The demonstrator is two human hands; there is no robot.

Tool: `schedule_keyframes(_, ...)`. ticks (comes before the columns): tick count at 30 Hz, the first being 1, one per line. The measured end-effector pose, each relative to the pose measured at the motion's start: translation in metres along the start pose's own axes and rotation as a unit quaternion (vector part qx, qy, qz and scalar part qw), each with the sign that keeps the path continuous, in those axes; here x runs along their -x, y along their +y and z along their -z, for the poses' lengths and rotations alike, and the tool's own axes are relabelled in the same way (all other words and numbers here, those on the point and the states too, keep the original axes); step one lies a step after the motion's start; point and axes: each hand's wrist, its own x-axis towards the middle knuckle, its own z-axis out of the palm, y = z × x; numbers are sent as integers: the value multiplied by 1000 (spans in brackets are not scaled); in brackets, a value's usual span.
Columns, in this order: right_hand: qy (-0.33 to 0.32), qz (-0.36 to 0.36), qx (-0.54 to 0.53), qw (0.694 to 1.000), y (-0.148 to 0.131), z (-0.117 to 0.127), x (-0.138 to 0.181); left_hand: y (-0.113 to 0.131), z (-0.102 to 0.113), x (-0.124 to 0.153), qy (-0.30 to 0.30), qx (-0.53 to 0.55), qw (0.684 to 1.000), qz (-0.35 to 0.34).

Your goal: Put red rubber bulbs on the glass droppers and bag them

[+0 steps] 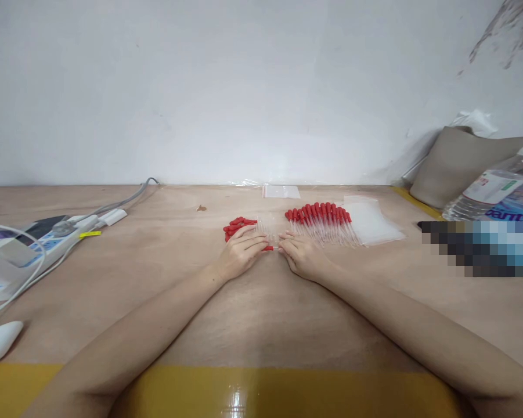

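My left hand [244, 251] is closed over the red rubber bulb of a dropper [269, 248] near the table's middle. On the other side my right hand [302, 253] pinches the clear tube end, so the dropper lies level between both hands. Just behind my left hand is a small heap of red rubber bulbs [234, 225], partly covered by the fingers. Thin clear tubes [266, 225] lie beyond the gap between my hands. To the right, several droppers with red bulbs [317, 213] are fanned out in a row, bulbs toward the wall.
Clear plastic bags [370, 220] lie right of the droppers, and a white slip [281, 191] is by the wall. A power strip [54, 241] with cables and a white mouse [0, 342] occupy the left. A plastic bottle [483, 194] and grey container [439, 168] stand right.
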Motion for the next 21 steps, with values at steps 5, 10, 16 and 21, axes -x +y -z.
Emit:
schedule_keyframes(5,-39,-95,93,990,6,19,-12,-9,6,4,-12,-26,992,124)
schedule_keyframes(10,-83,-360,174,913,31,21,-30,-20,14,10,-35,-92,954,285)
schedule_keyframes(16,-138,-536,145,820,54,1,-49,-18,16,11,-69,-126,925,353)
schedule_keyframes(21,-158,-543,125,815,52,0,-51,-14,17,11,-75,-141,922,353)
